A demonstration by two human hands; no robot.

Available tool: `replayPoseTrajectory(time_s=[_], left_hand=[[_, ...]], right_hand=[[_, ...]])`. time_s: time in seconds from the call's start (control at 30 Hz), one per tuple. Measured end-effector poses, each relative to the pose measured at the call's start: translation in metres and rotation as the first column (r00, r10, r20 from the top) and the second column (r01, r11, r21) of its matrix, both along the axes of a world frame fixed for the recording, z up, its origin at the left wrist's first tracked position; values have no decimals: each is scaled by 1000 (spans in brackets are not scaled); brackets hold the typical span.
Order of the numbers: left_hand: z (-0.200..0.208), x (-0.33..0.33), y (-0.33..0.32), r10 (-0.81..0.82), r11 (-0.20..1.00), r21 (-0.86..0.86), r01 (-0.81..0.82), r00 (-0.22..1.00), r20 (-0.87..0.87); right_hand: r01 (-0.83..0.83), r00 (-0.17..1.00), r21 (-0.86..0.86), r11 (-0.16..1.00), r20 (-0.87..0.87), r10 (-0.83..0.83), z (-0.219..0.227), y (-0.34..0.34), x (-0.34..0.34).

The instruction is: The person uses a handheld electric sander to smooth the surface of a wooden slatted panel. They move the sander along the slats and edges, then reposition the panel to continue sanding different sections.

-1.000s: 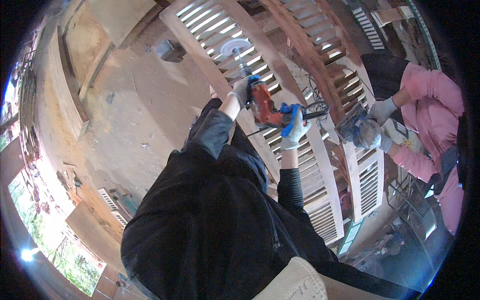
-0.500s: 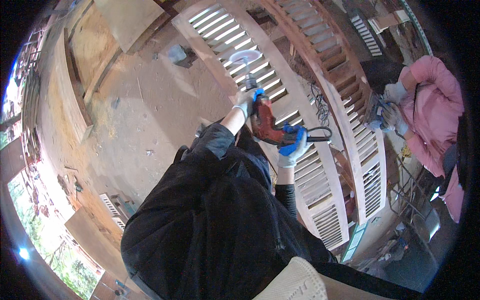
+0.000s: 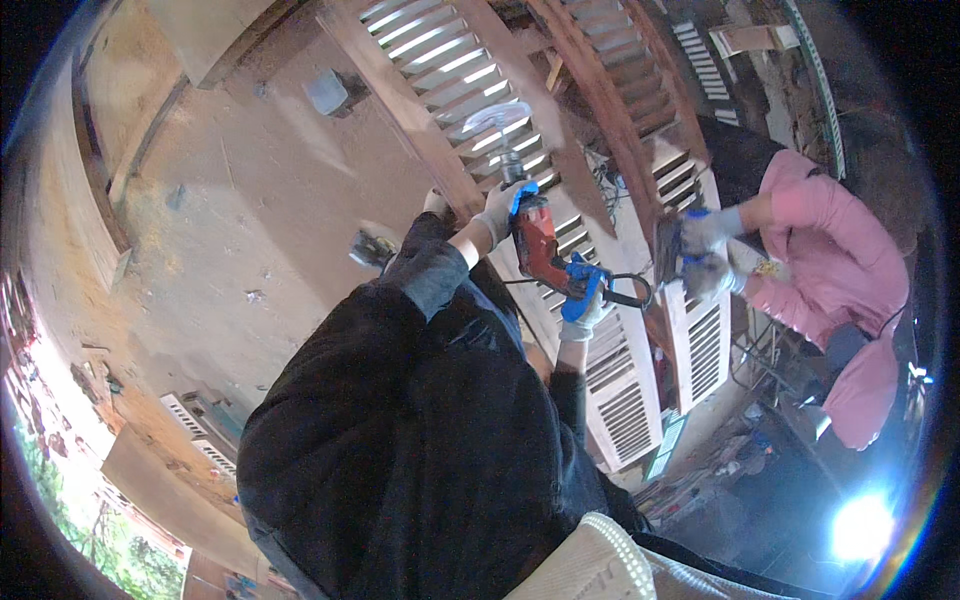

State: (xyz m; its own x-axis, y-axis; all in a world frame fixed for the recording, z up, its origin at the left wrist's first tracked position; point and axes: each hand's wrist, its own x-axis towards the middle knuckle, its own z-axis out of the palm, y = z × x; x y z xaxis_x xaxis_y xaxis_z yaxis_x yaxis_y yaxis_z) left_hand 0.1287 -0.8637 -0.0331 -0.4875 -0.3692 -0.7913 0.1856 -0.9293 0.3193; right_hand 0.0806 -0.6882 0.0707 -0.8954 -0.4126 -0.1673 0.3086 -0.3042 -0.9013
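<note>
A red and black power drill point(image 3: 537, 243) is held in both my hands, which wear white and blue work gloves. My left hand point(image 3: 505, 212) wraps round its front body, just behind the chuck. My right hand point(image 3: 588, 298) is closed on its rear handle, where a black cord loops out. A pale round disc point(image 3: 497, 117), blurred, is fitted in the chuck. It lies over the slats of a long wooden louvered shutter point(image 3: 575, 178); whether it touches them I cannot tell. The fingertips of both hands are partly hidden.
A second, browner louvered shutter point(image 3: 610, 110) stands alongside on the right. A co-worker in pink point(image 3: 835, 240) bends over it with gloved hands point(image 3: 708, 255) on a tool. Wood panels point(image 3: 90, 190) lie at left, a clear plastic container point(image 3: 327, 92) on the dusty floor.
The whole view has shifted, and a bright light now shows at lower right. The disc stays over the slats in my unchanged grip. The co-worker's hands have moved nearer along the second shutter.
</note>
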Motion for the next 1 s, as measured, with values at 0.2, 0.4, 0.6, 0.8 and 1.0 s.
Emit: replayPoseTrajectory(time_s=[0.2, 0.4, 0.6, 0.8, 1.0], left_hand=[[-20, 5, -8, -49, 996, 81, 45, 997, 52], [-4, 15, -2, -154, 986, -44, 162, 978, 139], [-17, 18, -3, -235, 972, 64, 227, 957, 171], [-75, -47, -16, -104, 982, -147, 118, 989, 103], [24, -109, -11, -126, 974, 196, 111, 990, 68]], right_hand=[[3, 1000, 111, 994, -25, 0, -14, -15, -19], [19, 1000, 263, 965, 19, -25, -38, 2, -26], [-44, 993, 211, 977, 121, 18, 8, -26, -31], [-314, 949, 94, 945, 14, 314, 27, -69, -117], [-303, 938, 327, 895, -64, 341, 62, -72, -166]])
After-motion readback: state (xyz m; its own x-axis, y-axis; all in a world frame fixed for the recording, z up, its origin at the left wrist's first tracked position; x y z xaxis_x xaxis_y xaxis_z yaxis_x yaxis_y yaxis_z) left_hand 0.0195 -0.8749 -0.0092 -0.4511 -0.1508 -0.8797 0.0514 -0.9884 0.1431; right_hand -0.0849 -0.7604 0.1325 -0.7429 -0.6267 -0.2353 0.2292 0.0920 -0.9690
